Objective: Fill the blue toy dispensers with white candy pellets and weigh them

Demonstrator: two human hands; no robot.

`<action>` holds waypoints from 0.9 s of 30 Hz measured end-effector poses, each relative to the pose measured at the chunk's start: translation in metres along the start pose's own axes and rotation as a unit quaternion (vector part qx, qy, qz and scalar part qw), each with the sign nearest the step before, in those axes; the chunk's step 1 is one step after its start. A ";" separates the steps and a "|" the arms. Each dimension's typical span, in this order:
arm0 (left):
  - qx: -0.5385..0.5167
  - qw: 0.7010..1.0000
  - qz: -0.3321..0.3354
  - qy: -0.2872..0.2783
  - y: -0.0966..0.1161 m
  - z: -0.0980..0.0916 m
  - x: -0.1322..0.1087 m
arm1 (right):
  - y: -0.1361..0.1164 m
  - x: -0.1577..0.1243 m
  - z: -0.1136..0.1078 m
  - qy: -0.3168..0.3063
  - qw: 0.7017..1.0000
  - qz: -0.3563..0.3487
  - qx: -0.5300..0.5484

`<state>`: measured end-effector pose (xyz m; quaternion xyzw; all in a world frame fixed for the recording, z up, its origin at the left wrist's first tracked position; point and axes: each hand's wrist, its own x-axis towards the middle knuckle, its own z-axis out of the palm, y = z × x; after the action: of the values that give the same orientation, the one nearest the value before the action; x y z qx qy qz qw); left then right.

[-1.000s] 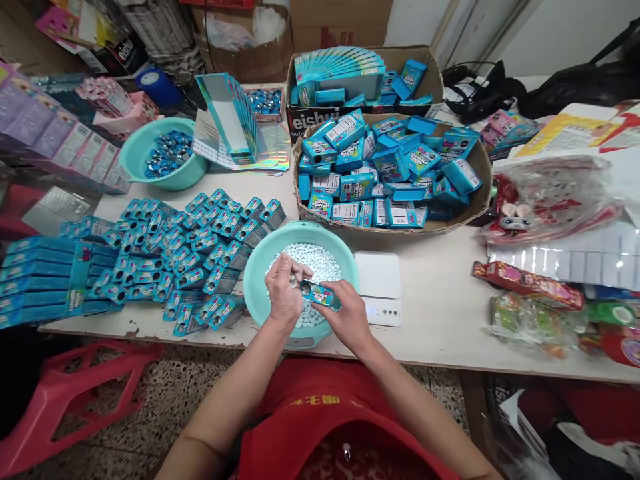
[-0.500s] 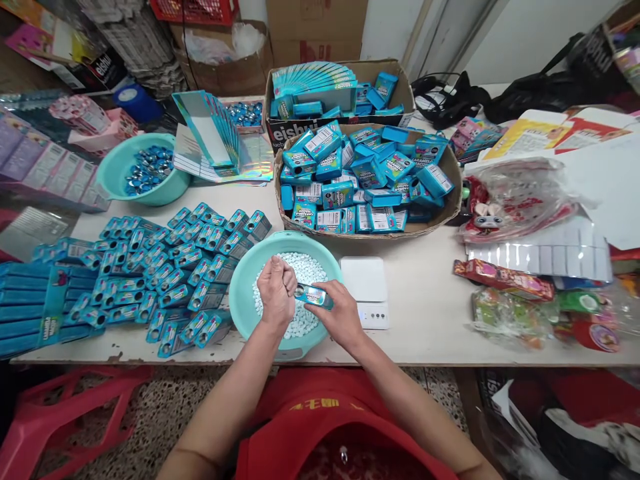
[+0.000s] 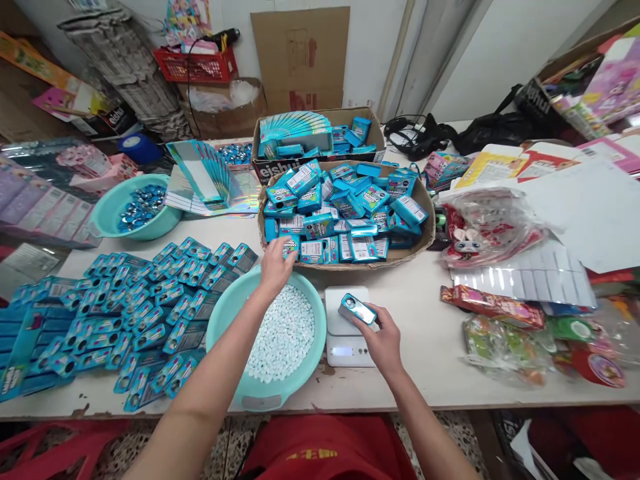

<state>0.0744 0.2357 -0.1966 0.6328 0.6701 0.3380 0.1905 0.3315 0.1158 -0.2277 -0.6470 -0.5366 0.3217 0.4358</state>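
Observation:
My right hand (image 3: 384, 333) grips a blue candy box (image 3: 357, 309) with its round-holed end facing up, at the white digital scale (image 3: 345, 357). Whether the box rests on the scale I cannot tell. The scale's display is lit. My left hand (image 3: 275, 268) reaches past the far rim of the turquoise basin (image 3: 316, 360), its fingers apart around a blue candy box (image 3: 291, 246) at the front of the cardboard carton (image 3: 350, 263). That box still sits among the others. Small white candies (image 3: 283, 343) fill the basin's bottom.
Many upright blue boxes (image 3: 150, 313) cover the table's left. A turquoise bowl (image 3: 173, 223) of blue shiny pieces stands behind them, beside folded blue cardboard displays (image 3: 203, 177). Bagged goods (image 3: 500, 347) and a red packet (image 3: 493, 307) lie at the right.
My hands have parted. The right has carried the candy box from over the basin to the scale. The left has opened from a fist and moved forward to the carton. The scale's display now glows.

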 end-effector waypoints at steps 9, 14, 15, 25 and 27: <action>-0.167 0.981 -0.094 -0.037 0.012 0.065 0.096 | 0.014 0.005 0.002 0.049 0.990 -0.101 -0.082; -0.501 0.848 -0.164 -0.062 0.010 -0.005 0.038 | -0.030 0.001 -0.011 0.054 0.982 -0.168 -0.065; -0.515 0.834 -0.176 -0.090 0.009 -0.021 0.025 | -0.040 0.001 -0.011 0.048 0.982 -0.175 -0.049; -0.302 0.923 -0.066 -0.232 0.033 -0.066 -0.103 | -0.088 -0.016 0.040 -0.303 0.950 -0.034 0.072; -0.329 0.922 -0.080 -0.185 0.019 -0.060 -0.109 | -0.081 -0.034 0.042 -0.354 0.927 0.037 0.117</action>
<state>0.0614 0.1157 -0.1602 0.5298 0.5221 0.4001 0.5354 0.2535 0.0956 -0.1730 -0.4551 -0.5906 0.6055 0.2781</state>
